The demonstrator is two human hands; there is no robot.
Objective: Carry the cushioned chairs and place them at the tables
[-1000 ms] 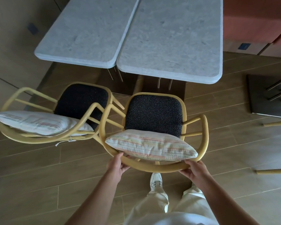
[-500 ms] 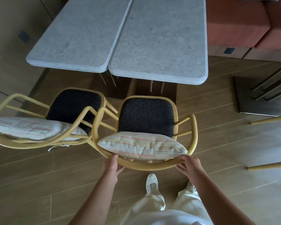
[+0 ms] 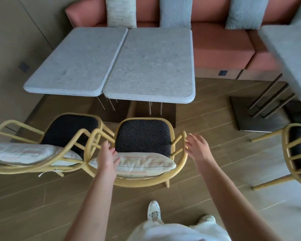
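Note:
A yellow-framed chair (image 3: 142, 183) with a dark speckled seat and a pale striped back cushion (image 3: 142, 165) stands on the floor in front of the right of two grey stone tables (image 3: 151, 66). My left hand (image 3: 106, 156) hovers over the cushion's left end, fingers relaxed and holding nothing. My right hand (image 3: 197, 147) is open beside the chair's right armrest, fingertips near the rail. A second matching chair (image 3: 33, 164) stands to the left, at the left table (image 3: 76, 63), its arm rail next to the first chair's.
A third yellow chair (image 3: 295, 153) sits at the right edge. Another grey table (image 3: 288, 54) on a dark metal base (image 3: 257, 115) is at the right. An orange bench sofa (image 3: 221, 40) with pale pillows runs behind the tables. The floor is wooden planks.
Both hands have let go of the chair's back rail and lifted, now hovering open above the cushion and the right armrest. The view has tilted up and shows the sofa.

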